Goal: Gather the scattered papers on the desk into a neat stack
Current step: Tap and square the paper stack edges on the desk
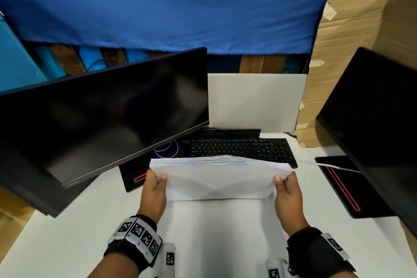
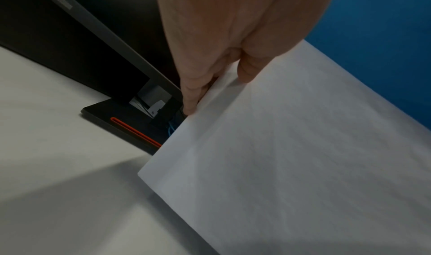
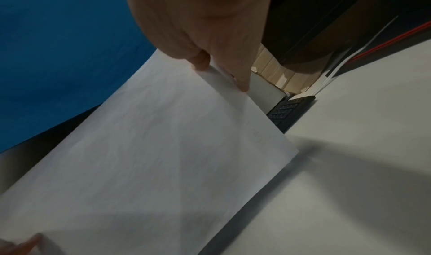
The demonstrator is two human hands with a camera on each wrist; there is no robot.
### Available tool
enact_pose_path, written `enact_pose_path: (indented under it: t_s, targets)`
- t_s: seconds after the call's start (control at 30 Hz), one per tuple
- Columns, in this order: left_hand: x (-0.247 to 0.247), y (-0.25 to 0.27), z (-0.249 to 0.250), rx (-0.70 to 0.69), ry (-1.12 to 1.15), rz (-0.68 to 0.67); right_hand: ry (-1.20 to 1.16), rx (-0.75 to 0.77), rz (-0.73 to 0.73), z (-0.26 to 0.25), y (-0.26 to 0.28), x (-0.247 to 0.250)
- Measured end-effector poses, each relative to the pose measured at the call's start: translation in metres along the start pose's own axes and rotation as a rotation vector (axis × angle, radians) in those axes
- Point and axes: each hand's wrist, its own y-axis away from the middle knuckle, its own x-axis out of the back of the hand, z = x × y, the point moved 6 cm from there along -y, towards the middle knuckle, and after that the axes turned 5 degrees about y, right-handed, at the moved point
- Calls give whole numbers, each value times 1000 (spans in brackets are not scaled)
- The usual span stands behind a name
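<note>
Head view: paper stack (image 1: 220,178) held on edge on the white bench (image 1: 67,244), in front of the keyboard (image 1: 241,149). Left hand (image 1: 154,189) and right hand (image 1: 287,189) pinch its side edges.
Left wrist: thumb on the front sheet, fingers behind.
Right wrist: same grip; stack's bottom edge on the bench.

Blurred brand mark on a monitor bezel

The monitor (image 2: 97,43) carries a logo, seemingly "ThinkVision"; the keyboard (image 1: 241,149) legends are too small to read.
</note>
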Motion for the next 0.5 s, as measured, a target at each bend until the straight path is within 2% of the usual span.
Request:
enact_pose_path:
  t_s: [0.27,0.4,0.5]
  targets:
    - [-1,-2,-12,39,-7,-9,65,-121,-38,11,4,-4]
    - [2,-3,-7,-4,-16,12,51,-70,-21,-6,3,2]
    - [2,-3,-16,28,-67,-26,98,-109,-70,-4,0,3]
